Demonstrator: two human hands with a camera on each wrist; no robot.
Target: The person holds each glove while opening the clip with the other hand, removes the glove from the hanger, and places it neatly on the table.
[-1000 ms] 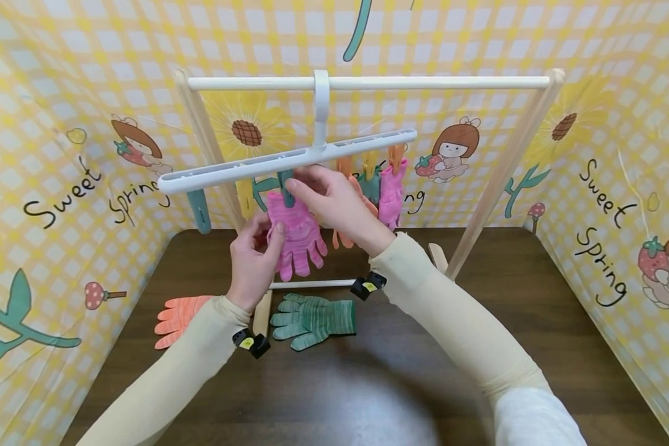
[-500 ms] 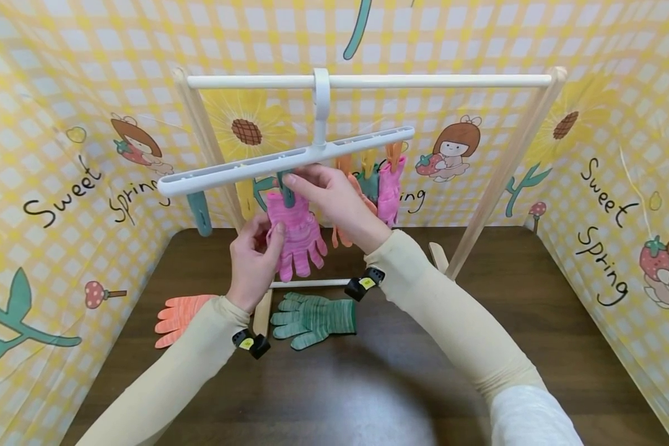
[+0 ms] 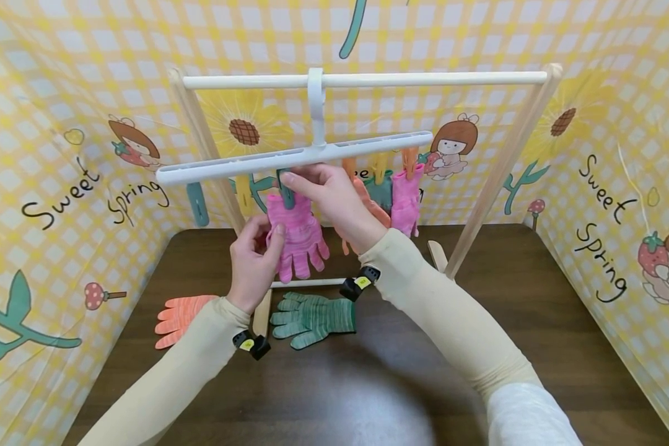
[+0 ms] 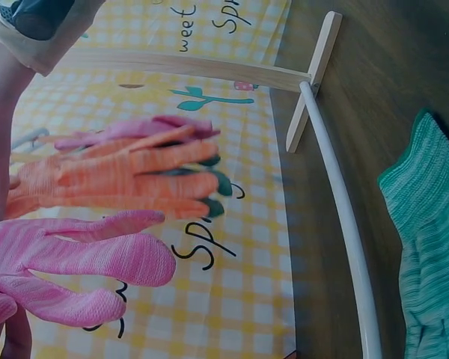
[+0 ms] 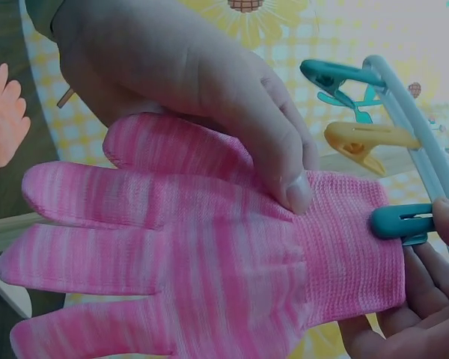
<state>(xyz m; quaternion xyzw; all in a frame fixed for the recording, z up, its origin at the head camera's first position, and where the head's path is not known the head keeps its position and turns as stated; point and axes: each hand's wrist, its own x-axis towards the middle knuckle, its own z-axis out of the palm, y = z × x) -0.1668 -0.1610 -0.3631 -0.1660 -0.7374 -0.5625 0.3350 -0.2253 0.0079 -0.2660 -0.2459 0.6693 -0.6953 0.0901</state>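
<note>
A pink striped glove [image 3: 298, 238] hangs fingers-down below the white hanger [image 3: 290, 160]. My left hand [image 3: 254, 260] holds its side, the thumb lying near the cuff in the right wrist view. A teal clothespin [image 5: 400, 223] sits on the cuff edge, its upper end at the hanger. My right hand [image 3: 334, 195] pinches that clothespin between thumb and fingers; other right fingers lie behind the cuff. Further right on the hanger, clothespins carry an orange glove [image 4: 127, 176], a green glove [image 3: 380, 189] and another pink glove [image 3: 406, 201].
The hanger hooks over the white rail [image 3: 435, 78] of a wooden rack [image 3: 493, 179]. Unused teal [image 3: 197, 204] and yellow clothespins [image 3: 244, 193] hang at its left. On the brown table [image 3: 479, 297] lie a green glove [image 3: 314, 319] and an orange glove [image 3: 183, 317]. Patterned cloth surrounds the table.
The hanger has turned slightly, its right end shifting right and the gloves hanging there moving with it. Both hands keep almost the same place on the pink glove and clothespin.
</note>
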